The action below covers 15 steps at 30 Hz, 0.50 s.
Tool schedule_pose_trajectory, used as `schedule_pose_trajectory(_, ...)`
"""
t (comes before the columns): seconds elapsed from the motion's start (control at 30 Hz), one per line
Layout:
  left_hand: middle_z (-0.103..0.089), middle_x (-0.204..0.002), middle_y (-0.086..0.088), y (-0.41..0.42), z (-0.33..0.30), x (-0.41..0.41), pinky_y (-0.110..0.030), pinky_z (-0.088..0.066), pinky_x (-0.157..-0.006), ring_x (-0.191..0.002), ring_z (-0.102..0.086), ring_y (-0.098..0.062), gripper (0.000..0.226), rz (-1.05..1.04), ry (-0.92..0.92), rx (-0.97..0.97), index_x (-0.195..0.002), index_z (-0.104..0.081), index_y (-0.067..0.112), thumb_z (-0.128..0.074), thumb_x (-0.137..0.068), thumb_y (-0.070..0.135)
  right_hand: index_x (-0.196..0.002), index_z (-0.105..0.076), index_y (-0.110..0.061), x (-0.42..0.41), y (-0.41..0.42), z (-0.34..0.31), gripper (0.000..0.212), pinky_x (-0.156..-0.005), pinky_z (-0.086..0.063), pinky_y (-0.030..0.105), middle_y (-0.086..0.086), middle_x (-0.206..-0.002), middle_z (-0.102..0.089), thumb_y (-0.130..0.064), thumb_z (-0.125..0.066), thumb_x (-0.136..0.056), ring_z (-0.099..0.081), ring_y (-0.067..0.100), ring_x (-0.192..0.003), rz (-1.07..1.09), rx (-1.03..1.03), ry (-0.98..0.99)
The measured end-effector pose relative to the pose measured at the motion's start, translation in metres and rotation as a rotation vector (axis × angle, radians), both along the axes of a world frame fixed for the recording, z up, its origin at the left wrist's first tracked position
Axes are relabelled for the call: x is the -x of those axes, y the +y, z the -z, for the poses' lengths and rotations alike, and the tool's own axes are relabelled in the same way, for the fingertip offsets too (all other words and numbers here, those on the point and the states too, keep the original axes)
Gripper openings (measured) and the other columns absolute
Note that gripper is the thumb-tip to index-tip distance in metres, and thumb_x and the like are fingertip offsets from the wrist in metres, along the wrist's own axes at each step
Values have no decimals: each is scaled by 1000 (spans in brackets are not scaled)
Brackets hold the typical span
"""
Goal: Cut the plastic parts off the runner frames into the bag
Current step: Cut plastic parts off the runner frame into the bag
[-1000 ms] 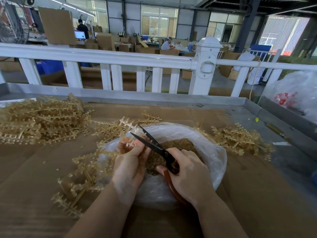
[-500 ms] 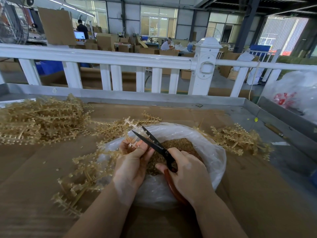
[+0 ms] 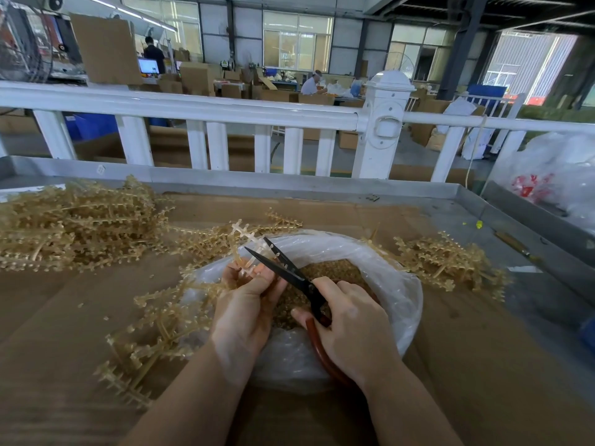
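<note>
The clear plastic bag (image 3: 380, 268) sits open on the cardboard-covered surface (image 3: 64, 317), and everything here turns around it. Right over its mouth, the left hand (image 3: 248, 304) holds a pale runner frame (image 3: 249, 243) upright, fingers (image 3: 267, 278) curled round its lower stem, while the right hand (image 3: 351, 323) grips the red-brown handles of a pair of scissors (image 3: 283, 268), fingers closed around them. The black blades stand parted, straddling the frame above the left hand, so I'd say a cutting stroke is in hand: one more part about to be snipped loose. Inside the bag lies a heap of small amber cut parts (image 3: 325, 275), which suggests the job is well along but far from finished, since a big pile of uncut frames (image 3: 74, 223) lies to the left of the bag, a smaller cluster (image 3: 447, 262) sits to its right, and more frames (image 3: 151, 336) sprawl against its near-left edge. The next move, to my eye, calls for closing the blades cleanly at the joint while keeping the frame over the bag's opening, so the piece drops in rather than skipping onto the cardboard.
</note>
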<state>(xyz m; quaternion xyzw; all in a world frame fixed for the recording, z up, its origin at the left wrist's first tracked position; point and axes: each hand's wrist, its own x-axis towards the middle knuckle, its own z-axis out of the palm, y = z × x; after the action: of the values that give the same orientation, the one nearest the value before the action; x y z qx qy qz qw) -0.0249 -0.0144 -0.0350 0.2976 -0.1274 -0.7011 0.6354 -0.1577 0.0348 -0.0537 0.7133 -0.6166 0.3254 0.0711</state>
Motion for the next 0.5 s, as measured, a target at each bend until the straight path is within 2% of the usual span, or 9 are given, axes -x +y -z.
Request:
schedule_pose_trajectory(0.1, -66, -88, -13, 0, 0, 0, -22, -57, -52, -79, -68, -22, 37, 14, -22, 8, -94, -53, 21, -46, -87, -15, -110, -60, -25, 0, 1, -1, 46, -74, -49, 24, -6, -90, -64, -60, -44, -85, -58, 14, -85, 11, 5, 10)
schedule_pose_trajectory(0.2, -70, -71, -8, 1, 1, 1, -23, -56, -51, -71, -70, -19, 39, -4, -27, 13, -95, -50, 21, -45, -87, -16, -109, -62, -24, 0, 2, 0, 43, -74, -46, 23, -5, -90, -63, -56, -50, -84, -57, 15, -86, 25, 14, 14)
schedule_pose_trajectory(0.4, -66, -85, -12, 0, 2, 1, -22, -57, -53, -71, -69, -18, 37, -21, -26, 13, -95, -49, 22, -47, -88, -14, -109, -62, -24, -1, 2, 0, 43, -73, -49, 25, -3, -90, -62, -56, -48, -84, -57, 16, -87, 32, 7, 4)
schedule_pose_trajectory(0.5, -67, -91, -15, 0, 2, 0, -25, -58, -56, -74, -71, -21, 37, -9, 8, 16, -100, -50, 19, -50, -85, -15, -110, -62, -23, 0, 0, 2, 39, -75, -46, 24, -3, -91, -63, -53, -56, -85, -57, 16, -87, 50, 2, -16)
